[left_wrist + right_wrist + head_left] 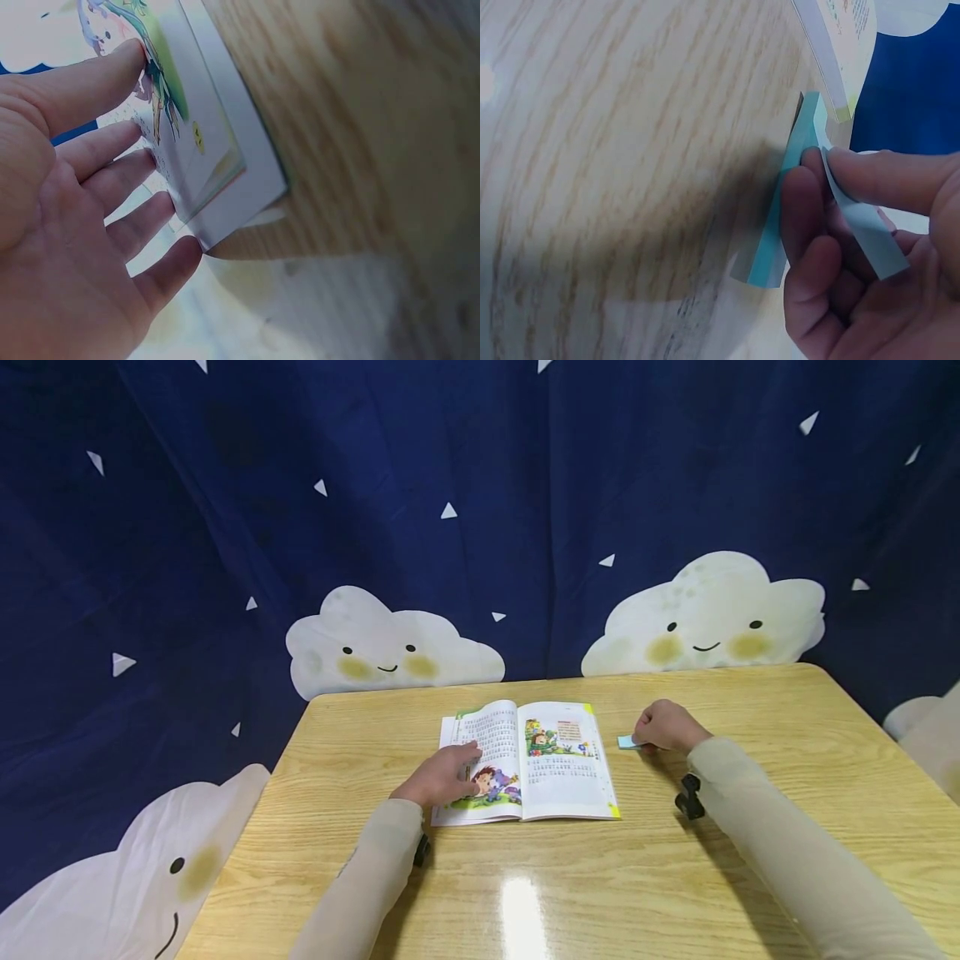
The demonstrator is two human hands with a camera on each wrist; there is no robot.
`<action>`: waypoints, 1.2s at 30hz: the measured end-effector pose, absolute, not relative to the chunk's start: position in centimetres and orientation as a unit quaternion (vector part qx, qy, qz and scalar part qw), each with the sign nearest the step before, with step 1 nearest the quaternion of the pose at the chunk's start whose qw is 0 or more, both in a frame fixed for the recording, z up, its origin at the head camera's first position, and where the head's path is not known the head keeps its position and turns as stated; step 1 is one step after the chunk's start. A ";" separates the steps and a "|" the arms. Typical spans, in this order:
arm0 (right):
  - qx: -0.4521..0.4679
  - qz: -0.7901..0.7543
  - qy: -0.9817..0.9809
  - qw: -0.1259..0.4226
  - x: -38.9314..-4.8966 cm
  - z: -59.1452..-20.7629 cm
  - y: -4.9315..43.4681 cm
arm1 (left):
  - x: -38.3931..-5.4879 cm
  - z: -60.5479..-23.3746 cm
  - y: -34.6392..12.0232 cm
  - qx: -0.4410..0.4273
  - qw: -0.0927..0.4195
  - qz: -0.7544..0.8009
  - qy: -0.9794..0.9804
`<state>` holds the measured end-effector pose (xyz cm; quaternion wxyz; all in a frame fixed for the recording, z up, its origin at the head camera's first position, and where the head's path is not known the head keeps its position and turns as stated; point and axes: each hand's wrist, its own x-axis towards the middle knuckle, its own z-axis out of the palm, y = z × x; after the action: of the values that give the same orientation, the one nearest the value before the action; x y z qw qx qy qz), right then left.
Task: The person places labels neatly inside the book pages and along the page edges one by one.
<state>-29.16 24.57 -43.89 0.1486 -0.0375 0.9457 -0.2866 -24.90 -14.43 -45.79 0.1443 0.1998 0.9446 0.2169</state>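
Observation:
An open picture book [566,789] lies on the wooden table, with text and coloured drawings on both pages. My left hand [444,774] rests on its left page, fingers and thumb spread. In the left wrist view the left fingers [120,176] reach across the page near the corners of the leaves. Right of the book, my right hand [667,727] holds light-blue sticky notes [628,742] close over the table. The right wrist view shows the thumb and fingers pinching a pale slip [870,238] that bends away from the teal strip [769,236] behind it.
The wooden table [337,727] has rounded far corners. Behind it hangs a dark blue curtain [390,543] with white triangles and smiling clouds. A dark wrist device [690,797] is strapped below the right sleeve. Bright glare [522,914] shows on the table front.

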 end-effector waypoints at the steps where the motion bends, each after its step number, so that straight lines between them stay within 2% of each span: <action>1: -0.038 -0.287 0.945 0.150 -29.2 -43.9 24.6 | -24.9 -45.8 -14.4 0.198 0.145 0.218 0.944; 11: -0.055 -0.294 0.945 0.136 -29.0 -43.9 24.9 | -24.6 -45.5 -14.3 0.192 0.142 0.229 0.944; 36: -0.053 -0.302 0.940 0.148 -29.4 -44.5 25.1 | -24.8 -45.8 -14.3 0.189 0.142 0.218 0.947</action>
<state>-29.39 25.15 -44.52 0.1477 -0.0535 0.9402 -0.3021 -24.76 -14.34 -45.75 0.1421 0.1890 0.9468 0.2181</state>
